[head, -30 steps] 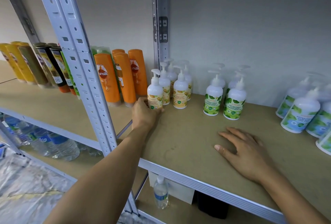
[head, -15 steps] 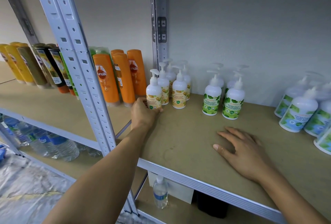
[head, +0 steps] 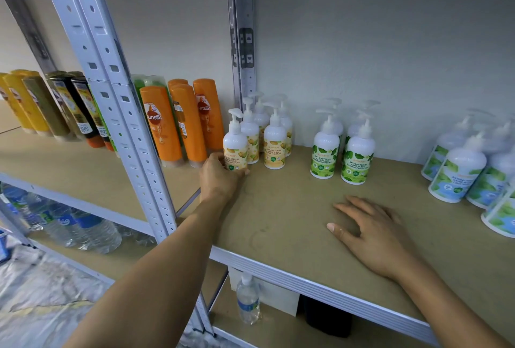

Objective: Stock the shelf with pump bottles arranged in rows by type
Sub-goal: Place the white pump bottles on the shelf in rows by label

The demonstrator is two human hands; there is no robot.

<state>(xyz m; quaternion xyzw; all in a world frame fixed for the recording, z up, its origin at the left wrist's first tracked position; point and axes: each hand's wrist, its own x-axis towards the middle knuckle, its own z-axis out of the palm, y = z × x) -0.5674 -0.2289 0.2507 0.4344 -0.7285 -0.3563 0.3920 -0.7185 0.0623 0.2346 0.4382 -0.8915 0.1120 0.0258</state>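
Note:
On the tan shelf board (head: pixel 284 225) stand white pump bottles in groups. My left hand (head: pixel 220 177) grips the base of the front yellow-label pump bottle (head: pixel 235 142), which stands upright at the left end. Behind and beside it are more yellow-label pump bottles (head: pixel 274 145). To their right stand green-label pump bottles (head: pixel 356 159) in two short rows. Blue-and-green-label pump bottles (head: pixel 457 175) cluster at the far right. My right hand (head: pixel 370 232) lies flat on the board, palm down, holding nothing.
Orange shampoo bottles (head: pixel 161 124) and yellow, olive and black ones (head: pixel 41 105) fill the neighbouring shelf on the left, behind a slanted metal upright (head: pixel 122 113). Water bottles (head: pixel 83 230) lie on the lower shelf; one water bottle (head: pixel 247 300) stands below the metal front edge (head: pixel 320 286).
Almost nothing differs. My left hand stays on the front yellow-label bottle, and my right hand stays flat on the board. The view has shifted very slightly.

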